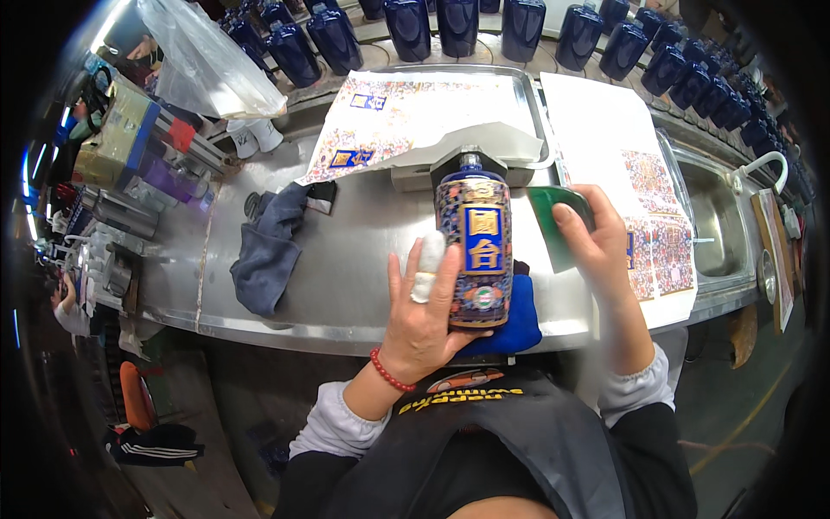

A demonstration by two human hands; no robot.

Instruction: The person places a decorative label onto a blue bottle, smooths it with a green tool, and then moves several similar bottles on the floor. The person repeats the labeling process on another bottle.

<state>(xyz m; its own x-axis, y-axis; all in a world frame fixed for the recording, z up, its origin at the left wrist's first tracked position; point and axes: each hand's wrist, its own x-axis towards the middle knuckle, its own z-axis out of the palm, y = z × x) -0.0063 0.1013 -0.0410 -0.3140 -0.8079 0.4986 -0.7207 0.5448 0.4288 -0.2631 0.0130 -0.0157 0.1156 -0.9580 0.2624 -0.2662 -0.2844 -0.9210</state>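
Note:
A dark blue bottle (471, 259) with a colourful flowered label and gold characters lies tilted in front of me, its neck pointing away. My left hand (417, 303) grips its left side and base, with the thumb by the bottom edge. White wrapping covers some of that hand's fingers. To the right of the bottle, my right hand (596, 238) holds a flat green scraper (553, 229) between thumb and fingers. The scraper is apart from the bottle. Beneath the bottle, a bright blue cloth (526, 316) shows at the right, and a dark holder is partly hidden behind the neck.
Printed label sheets lie on a metal tray (529, 91) and on white paper (596, 112) to the right. A grey-blue cloth (270, 251) is on the steel bench (363, 233). Plain blue bottles (406, 30) line the far conveyor. A sink (722, 225) stands at the right.

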